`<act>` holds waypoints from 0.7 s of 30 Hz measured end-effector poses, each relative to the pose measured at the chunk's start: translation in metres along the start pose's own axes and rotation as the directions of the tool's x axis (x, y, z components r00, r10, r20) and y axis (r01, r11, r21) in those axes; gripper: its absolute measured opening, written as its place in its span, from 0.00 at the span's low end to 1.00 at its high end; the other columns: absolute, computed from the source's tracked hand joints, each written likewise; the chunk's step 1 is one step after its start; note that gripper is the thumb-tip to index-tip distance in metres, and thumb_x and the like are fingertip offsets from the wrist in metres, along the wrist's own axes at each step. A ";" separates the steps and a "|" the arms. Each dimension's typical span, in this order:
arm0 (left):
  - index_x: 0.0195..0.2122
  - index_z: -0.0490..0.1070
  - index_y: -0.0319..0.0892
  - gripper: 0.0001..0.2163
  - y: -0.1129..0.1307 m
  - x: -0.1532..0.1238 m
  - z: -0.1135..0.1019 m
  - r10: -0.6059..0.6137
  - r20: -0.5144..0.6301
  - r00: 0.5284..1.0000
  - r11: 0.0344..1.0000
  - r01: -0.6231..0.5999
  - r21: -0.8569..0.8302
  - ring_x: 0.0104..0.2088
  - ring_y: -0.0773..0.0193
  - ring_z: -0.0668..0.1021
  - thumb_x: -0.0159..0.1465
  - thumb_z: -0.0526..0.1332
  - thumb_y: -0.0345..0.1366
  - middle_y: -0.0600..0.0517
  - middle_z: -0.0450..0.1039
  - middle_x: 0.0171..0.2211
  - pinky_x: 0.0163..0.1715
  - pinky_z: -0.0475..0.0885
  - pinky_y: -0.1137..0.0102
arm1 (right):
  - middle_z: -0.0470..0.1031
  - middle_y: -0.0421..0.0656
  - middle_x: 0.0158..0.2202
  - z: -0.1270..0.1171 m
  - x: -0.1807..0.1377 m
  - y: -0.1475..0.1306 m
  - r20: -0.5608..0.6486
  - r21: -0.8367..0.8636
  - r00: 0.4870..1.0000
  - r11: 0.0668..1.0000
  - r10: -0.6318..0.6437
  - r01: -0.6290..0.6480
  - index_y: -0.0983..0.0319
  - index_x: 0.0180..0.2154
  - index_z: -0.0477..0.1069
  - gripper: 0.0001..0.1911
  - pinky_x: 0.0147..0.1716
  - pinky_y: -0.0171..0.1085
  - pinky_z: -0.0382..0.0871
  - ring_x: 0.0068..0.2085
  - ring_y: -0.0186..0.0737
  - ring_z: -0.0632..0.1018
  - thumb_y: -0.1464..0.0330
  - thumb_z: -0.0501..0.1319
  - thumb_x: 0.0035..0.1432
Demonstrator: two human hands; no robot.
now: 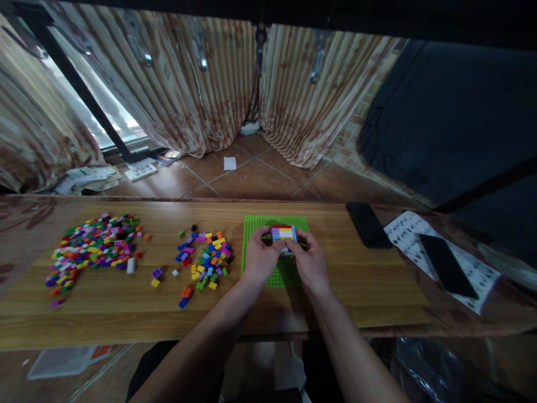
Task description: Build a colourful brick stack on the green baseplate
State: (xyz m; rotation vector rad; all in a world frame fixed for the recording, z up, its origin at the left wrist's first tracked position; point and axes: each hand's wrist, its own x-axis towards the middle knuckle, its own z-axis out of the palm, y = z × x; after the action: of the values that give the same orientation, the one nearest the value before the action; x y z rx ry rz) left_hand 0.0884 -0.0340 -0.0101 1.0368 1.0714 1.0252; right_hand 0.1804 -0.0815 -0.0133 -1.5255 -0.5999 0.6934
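A small block of joined toy bricks (284,232), with red, lilac, yellow, white and light blue showing, is between my two hands above the green baseplate (255,224). My left hand (262,254) grips its left side, the thumb pressing on the near edge. On the right side my right hand (308,257) closes around it, its thumb beside the other. My fingers hide the block's sides and underside. Whether it touches the baseplate I cannot tell.
Left of the baseplate lies a smaller scatter of loose bricks (212,257); a larger pile (92,246) is farther left. A black phone (369,225) rests at the wooden table's (335,302) right. Beyond it, another dark phone-like slab (447,265) lies on a printed sheet (409,224).
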 end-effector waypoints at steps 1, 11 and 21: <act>0.41 0.71 0.38 0.16 0.000 0.000 0.000 0.002 0.002 1.000 1.000 -0.002 -0.002 0.34 0.63 0.78 0.50 0.67 0.28 0.48 0.78 0.35 0.37 0.73 0.69 | 0.78 0.45 0.40 0.000 -0.001 0.000 0.004 0.000 1.000 1.000 0.000 0.000 0.62 0.42 0.74 0.24 0.35 0.38 0.68 0.38 0.42 0.76 0.58 0.67 0.43; 0.39 0.72 0.38 0.14 0.008 -0.005 -0.008 -0.050 0.046 0.998 0.988 0.056 -0.145 0.37 0.63 0.78 0.54 0.69 0.36 0.45 0.77 0.41 0.39 0.73 0.69 | 0.77 0.41 0.32 -0.010 -0.002 -0.003 -0.058 0.085 0.993 0.991 0.107 -0.102 0.62 0.36 0.76 0.25 0.22 0.31 0.59 0.29 0.35 0.72 0.47 0.64 0.48; 0.31 0.75 0.39 0.10 0.050 0.013 -0.055 0.049 -0.058 0.997 0.978 -0.059 -0.199 0.29 0.70 0.74 0.52 0.69 0.40 0.52 0.76 0.30 0.34 0.69 0.73 | 0.73 0.38 0.28 -0.021 -0.016 -0.014 -0.305 -0.110 0.856 0.908 -0.418 0.405 0.61 0.40 0.75 0.15 0.26 0.33 0.63 0.26 0.32 0.69 0.57 0.59 0.62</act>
State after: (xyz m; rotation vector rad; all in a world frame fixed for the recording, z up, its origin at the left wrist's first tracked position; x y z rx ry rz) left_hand 0.0304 -0.0038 0.0277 0.8830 0.9649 1.1850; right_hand 0.1856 -0.1060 0.0028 -1.4434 -0.6643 0.0957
